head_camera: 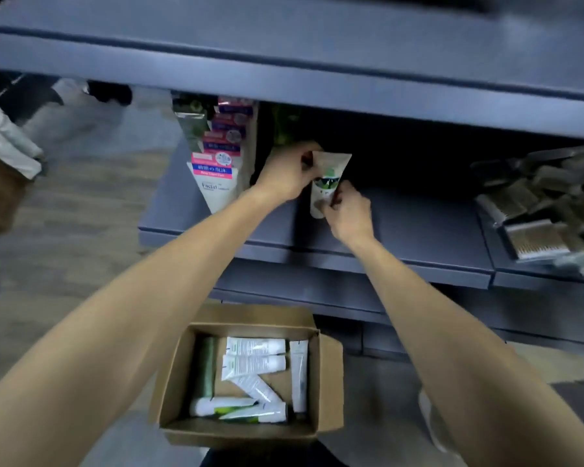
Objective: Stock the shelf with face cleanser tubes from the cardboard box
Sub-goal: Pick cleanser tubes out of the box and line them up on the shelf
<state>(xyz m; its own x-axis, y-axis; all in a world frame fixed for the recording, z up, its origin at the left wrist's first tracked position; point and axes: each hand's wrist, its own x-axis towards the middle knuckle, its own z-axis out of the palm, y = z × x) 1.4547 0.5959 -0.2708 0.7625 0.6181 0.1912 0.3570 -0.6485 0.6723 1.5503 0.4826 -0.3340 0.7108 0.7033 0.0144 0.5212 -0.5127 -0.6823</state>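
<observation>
A white face cleanser tube (327,178) with a green and dark label stands cap-down on the blue-grey shelf (429,227), in the dark bay under the upper board. My left hand (289,175) pinches its flat upper end. My right hand (349,214) grips its lower part near the cap. Below, on the floor, an open cardboard box (174,375) holds several more tubes (255,362), white ones and one green, lying flat.
A row of white tubes with pink and blue labels (218,173) stands left of the held tube. Packs of brushes or combs (536,227) lie on the shelf at right. Another person's shoes show at far left on the wooden floor.
</observation>
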